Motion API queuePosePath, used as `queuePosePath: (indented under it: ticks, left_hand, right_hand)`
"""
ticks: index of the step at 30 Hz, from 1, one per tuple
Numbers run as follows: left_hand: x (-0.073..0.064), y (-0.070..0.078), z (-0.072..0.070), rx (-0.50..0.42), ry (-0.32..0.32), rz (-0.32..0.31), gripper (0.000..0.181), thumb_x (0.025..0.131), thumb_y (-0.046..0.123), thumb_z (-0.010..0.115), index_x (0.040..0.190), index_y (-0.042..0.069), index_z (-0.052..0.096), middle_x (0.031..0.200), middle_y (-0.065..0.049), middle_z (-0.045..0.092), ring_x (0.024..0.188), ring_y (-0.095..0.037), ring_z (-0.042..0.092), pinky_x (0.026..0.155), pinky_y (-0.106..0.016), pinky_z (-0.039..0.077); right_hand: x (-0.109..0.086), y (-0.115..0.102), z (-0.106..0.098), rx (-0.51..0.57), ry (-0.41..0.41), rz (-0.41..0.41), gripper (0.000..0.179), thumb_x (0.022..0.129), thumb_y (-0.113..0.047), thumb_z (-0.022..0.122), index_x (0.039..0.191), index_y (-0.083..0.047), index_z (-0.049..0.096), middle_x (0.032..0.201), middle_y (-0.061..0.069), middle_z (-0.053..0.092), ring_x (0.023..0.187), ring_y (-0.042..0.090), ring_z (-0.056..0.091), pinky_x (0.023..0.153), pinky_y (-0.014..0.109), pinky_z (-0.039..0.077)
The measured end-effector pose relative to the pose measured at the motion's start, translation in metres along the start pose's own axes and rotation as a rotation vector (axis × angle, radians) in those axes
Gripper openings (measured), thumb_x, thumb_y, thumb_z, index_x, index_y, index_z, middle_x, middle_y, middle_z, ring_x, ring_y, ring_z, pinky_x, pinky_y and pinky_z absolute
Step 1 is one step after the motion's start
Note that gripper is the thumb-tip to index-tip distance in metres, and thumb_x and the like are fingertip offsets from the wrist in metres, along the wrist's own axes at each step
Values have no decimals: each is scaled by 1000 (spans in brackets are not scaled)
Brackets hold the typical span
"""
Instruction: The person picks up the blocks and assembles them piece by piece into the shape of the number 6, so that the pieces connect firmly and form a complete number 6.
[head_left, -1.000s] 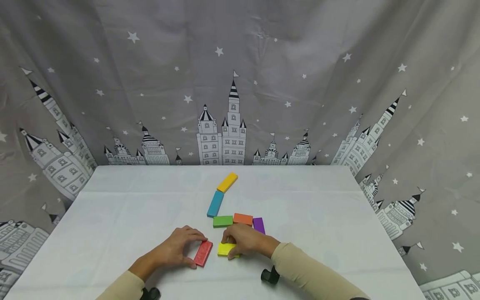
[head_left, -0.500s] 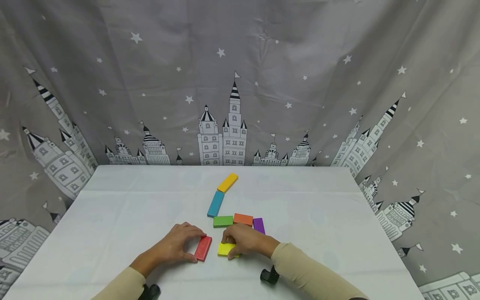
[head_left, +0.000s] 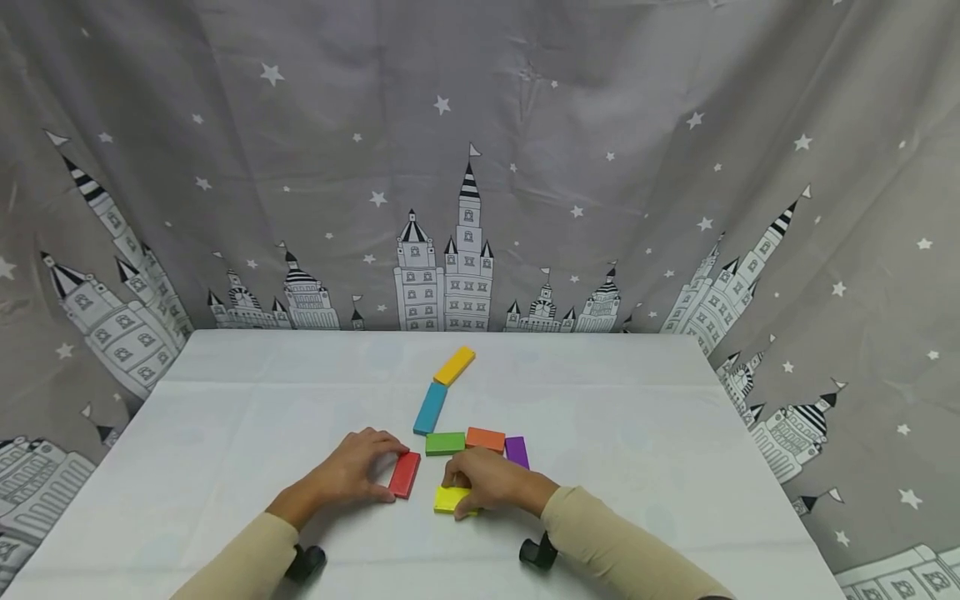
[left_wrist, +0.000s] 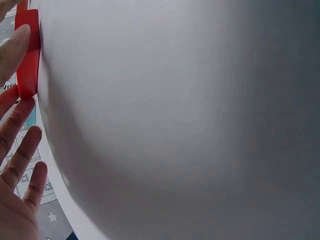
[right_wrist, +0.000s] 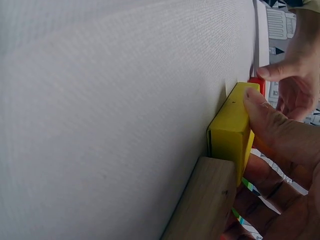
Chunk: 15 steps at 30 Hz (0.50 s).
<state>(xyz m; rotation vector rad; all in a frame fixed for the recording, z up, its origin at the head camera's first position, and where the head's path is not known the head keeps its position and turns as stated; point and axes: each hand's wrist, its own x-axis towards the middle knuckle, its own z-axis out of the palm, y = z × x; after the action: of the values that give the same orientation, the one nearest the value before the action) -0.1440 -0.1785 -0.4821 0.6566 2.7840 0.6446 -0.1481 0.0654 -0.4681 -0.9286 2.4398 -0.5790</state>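
My left hand [head_left: 347, 471] pinches a red block [head_left: 405, 476] that lies flat on the white table, thumb at its near end and fingers at its far end. In the left wrist view, the thumb and fingertips meet the ends of the red block [left_wrist: 28, 57], and the other fingers are spread. To the right, my right hand [head_left: 491, 482] grips a bright yellow block [head_left: 450, 499] between thumb and fingers. The right wrist view shows a bare wooden block [right_wrist: 205, 200] against the yellow one's end; the right hand hides it in the head view.
Beyond the hands, a green block [head_left: 446, 443], an orange block [head_left: 486, 439] and a purple block [head_left: 517, 451] form a row. A blue block [head_left: 430, 408] and a golden-yellow block [head_left: 454, 365] slant away behind it. A grey castle-print curtain [head_left: 570, 108] hangs past the table.
My left hand has slid the red block away from me, up toward the green block's level. The right hand and the yellow block have stayed put.
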Motion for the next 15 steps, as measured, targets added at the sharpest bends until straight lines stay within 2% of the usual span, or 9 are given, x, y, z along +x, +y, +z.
queuePosePath:
  ticks: [15]
  left_hand:
    - [17, -2, -5, 21, 1, -32, 63, 61, 37, 82, 116, 16, 61, 116, -1, 58, 110, -22, 47, 96, -46, 35]
  right_hand:
    - [0, 0, -1, 10, -3, 5, 37, 68, -24, 80, 102, -16, 67, 74, -14, 54, 68, 1, 48, 61, 13, 43]
